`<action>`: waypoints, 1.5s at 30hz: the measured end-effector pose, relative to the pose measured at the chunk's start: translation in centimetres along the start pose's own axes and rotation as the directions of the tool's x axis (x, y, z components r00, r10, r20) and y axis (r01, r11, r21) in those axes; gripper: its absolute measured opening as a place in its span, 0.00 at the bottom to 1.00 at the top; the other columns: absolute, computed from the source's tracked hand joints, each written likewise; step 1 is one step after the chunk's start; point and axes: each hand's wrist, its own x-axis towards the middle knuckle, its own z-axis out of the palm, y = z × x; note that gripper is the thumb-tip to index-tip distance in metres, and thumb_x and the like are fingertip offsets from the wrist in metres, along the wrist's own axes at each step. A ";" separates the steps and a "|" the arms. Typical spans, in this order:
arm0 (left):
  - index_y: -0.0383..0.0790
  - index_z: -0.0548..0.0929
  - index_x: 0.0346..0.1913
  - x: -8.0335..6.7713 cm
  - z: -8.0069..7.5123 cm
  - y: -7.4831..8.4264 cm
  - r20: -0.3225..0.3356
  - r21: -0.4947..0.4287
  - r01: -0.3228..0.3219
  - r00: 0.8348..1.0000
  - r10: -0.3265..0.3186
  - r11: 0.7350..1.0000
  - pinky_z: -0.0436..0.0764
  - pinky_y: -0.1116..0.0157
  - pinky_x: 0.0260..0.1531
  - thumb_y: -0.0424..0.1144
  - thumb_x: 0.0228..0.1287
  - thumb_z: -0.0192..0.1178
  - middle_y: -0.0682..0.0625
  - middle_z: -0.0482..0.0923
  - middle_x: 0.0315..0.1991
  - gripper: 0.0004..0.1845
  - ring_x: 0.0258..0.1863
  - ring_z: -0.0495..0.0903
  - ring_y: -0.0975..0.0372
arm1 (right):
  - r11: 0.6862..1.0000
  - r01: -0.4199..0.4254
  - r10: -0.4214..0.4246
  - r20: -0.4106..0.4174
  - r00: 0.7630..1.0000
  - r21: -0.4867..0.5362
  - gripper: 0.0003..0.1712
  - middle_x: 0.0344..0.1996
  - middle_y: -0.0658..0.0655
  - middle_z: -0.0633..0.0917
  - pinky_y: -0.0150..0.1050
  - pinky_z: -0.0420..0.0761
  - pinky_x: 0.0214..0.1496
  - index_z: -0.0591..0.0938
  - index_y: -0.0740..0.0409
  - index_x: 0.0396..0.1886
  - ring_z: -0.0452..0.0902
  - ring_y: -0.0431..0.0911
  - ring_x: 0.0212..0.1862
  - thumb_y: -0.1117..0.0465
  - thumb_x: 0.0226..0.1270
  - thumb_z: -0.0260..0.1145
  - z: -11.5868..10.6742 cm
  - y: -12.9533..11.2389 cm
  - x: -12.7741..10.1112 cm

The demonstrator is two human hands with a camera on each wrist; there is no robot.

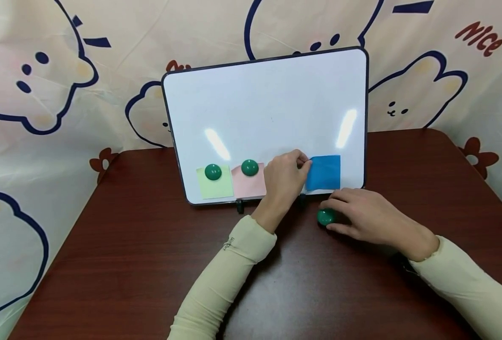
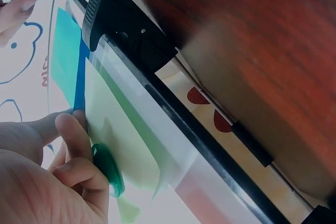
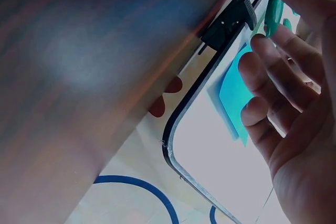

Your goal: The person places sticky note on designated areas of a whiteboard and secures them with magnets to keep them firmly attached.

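A blue sticky note (image 1: 324, 173) lies against the lower right of the whiteboard (image 1: 268, 104). My left hand (image 1: 286, 174) pinches its upper left corner between thumb and finger. My right hand (image 1: 363, 215) holds a round green magnet (image 1: 326, 216) by thumb and fingers, just in front of the board's lower right edge. Green magnets sit on the light green note (image 1: 215, 190) and the pink note (image 1: 249, 187). In the left wrist view, a pale yellow-green note (image 2: 123, 129) with a green magnet (image 2: 107, 170) shows beside the left fingers; the left hand covers it in the head view.
The whiteboard leans back on a stand with black clips (image 1: 240, 206) on the dark brown table (image 1: 119, 250). Behind it hangs a cloth (image 1: 119, 42) printed with cartoon animals. Light reflections show on the board.
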 end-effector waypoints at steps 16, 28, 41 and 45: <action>0.45 0.90 0.38 -0.1 0.0 -0.1 0.011 0.001 -0.004 1.000 0.004 1.000 0.81 0.72 0.29 0.47 0.66 0.66 0.55 0.90 0.34 0.09 0.30 0.86 0.67 | 0.997 -0.025 0.016 -0.123 0.992 -0.072 0.28 0.42 0.54 0.85 0.44 0.86 0.40 0.84 0.52 0.54 0.80 0.44 0.39 0.49 0.53 0.78 -0.3 0.4 0.3; 0.45 0.90 0.38 -0.1 0.0 -0.3 0.013 0.009 0.000 1.000 0.000 1.000 0.81 0.72 0.28 0.47 0.66 0.66 0.55 0.90 0.33 0.09 0.29 0.86 0.67 | 0.997 -0.032 0.017 -0.195 0.981 -0.075 0.30 0.43 0.56 0.85 0.46 0.87 0.41 0.83 0.55 0.54 0.82 0.47 0.39 0.50 0.51 0.79 0.1 0.4 1.2; 0.44 0.90 0.38 0.0 0.1 -0.2 0.014 -0.007 -0.006 1.000 0.007 1.000 0.81 0.73 0.29 0.47 0.66 0.66 0.54 0.90 0.34 0.10 0.30 0.87 0.67 | 0.994 -0.100 0.080 -0.297 0.952 -0.053 0.32 0.44 0.59 0.84 0.48 0.87 0.40 0.83 0.56 0.55 0.83 0.49 0.40 0.52 0.50 0.80 -0.2 0.9 1.9; 0.45 0.90 0.38 0.0 0.1 -0.1 0.017 -0.006 -0.002 1.000 0.003 1.000 0.81 0.73 0.29 0.47 0.66 0.67 0.54 0.90 0.34 0.10 0.30 0.86 0.67 | 0.992 -0.117 0.096 -0.304 0.948 -0.052 0.32 0.44 0.60 0.84 0.48 0.87 0.41 0.83 0.57 0.56 0.83 0.50 0.41 0.52 0.50 0.80 -0.2 1.1 2.0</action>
